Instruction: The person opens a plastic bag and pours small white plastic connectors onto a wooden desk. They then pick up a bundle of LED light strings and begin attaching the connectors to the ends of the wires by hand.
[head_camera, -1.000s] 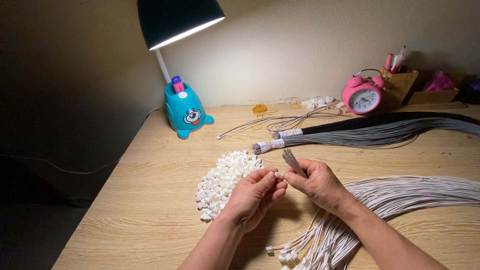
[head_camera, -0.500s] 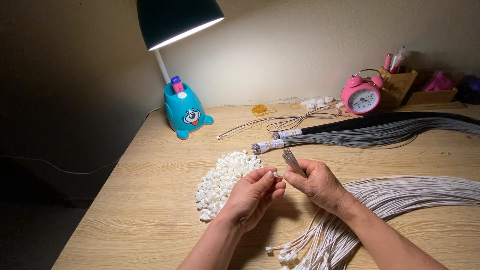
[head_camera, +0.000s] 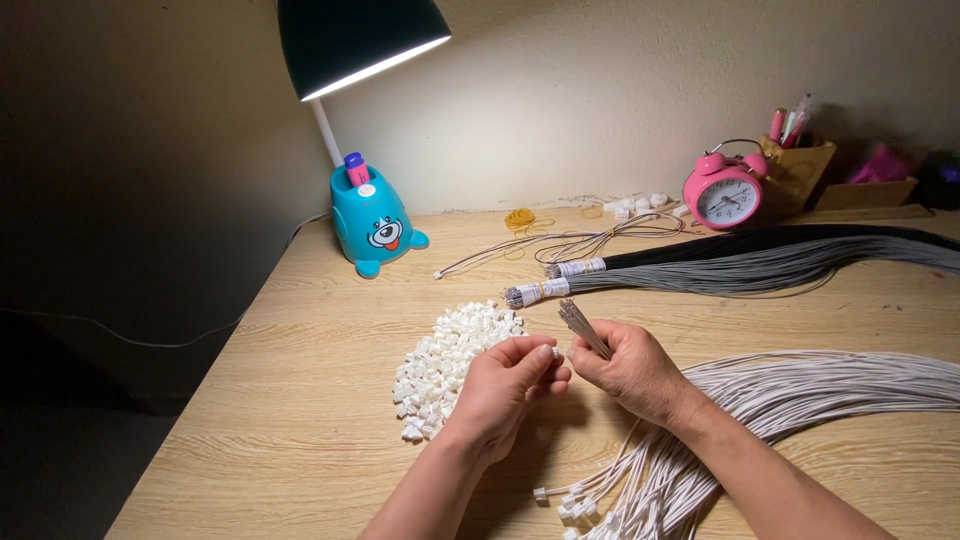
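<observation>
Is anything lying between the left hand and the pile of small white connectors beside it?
Nothing visible does. The left hand sits right at the edge of the pile of white connectors, with only bare wooden table there. The right hand, holding a bunch of grey wires, is on the far side from the pile.

small white connector (head_camera: 556, 352) pinched at fingertips, thin grey wires (head_camera: 583, 329) angled upward

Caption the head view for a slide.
Left hand pinches a small white connector beside the right hand gripping a wire bundle, under a desk lamp.
</observation>
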